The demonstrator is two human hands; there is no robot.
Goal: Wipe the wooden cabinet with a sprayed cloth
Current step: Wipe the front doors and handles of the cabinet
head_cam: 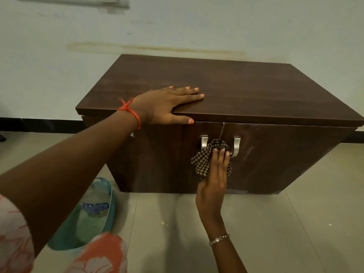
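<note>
The cabinet [246,95] stands on the floor [285,233] against the wall [177,26], its two doors shut and meeting at a seam under the front edge of the top. The left hand [167,104] lies flat on the top near its front left corner, fingers [189,93] spread and released on the wood, thumb hooked over the front edge; this looks like a brace, steadying the cabinet and the person's lean while the other arm works. The right hand [214,174] presses a bunched checked cloth [208,158] against the door fronts, right at the seam between the two metal handles [236,146], its fingers laid over the cloth and pinning it to the wood rather than clenched round it. Pale smears on the right door suggest damp or dust not yet wiped off, though the dim light makes that hard to judge. A teal basket [110,205] sits on the floor by the cabinet's left front corner, holding what may be the spray bottle, close enough to reach.
</note>
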